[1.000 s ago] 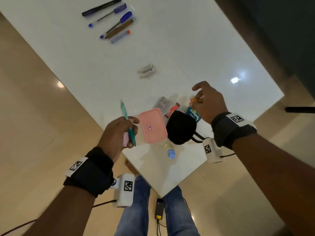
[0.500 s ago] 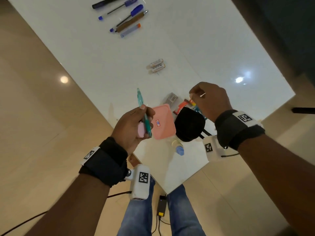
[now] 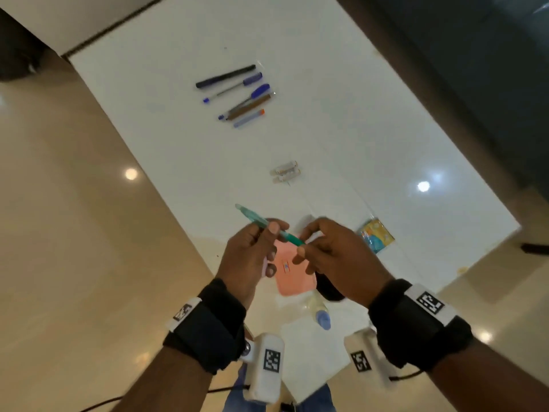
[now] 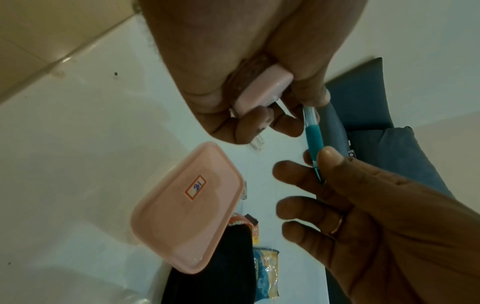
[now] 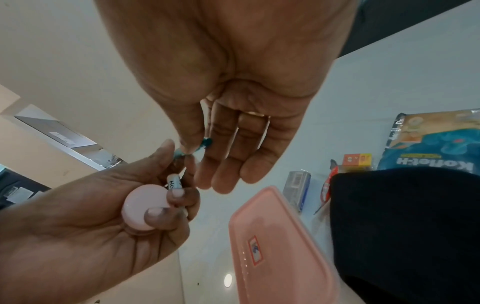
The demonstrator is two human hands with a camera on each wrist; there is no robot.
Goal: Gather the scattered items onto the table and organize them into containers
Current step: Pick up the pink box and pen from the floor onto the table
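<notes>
Compared with half a second ago, the right hand (image 3: 332, 257) has left the clutter by the black pouch (image 5: 405, 226) and come across to meet the left hand (image 3: 252, 257), so both now share the teal pen (image 3: 269, 228) above the pink container lid (image 3: 292, 272); the head view has also tipped up, showing more of the white table (image 3: 341, 129). The left hand pinches the pen's barrel between thumb and forefinger while its lower fingers curl round a small pink case (image 4: 262, 90) and a little white tube (image 5: 174, 182). The right hand pinches the pen's dark teal end with thumb and forefinger, its other fingers spread loose. The pen's long axis runs diagonally, clear end pointing up-left and away, teal grip end toward the right hand. Further along the table lie a row of pens (image 3: 237, 96) and two small white tubes (image 3: 285, 172); a blue and yellow packet (image 3: 377, 236) lies to the right.
</notes>
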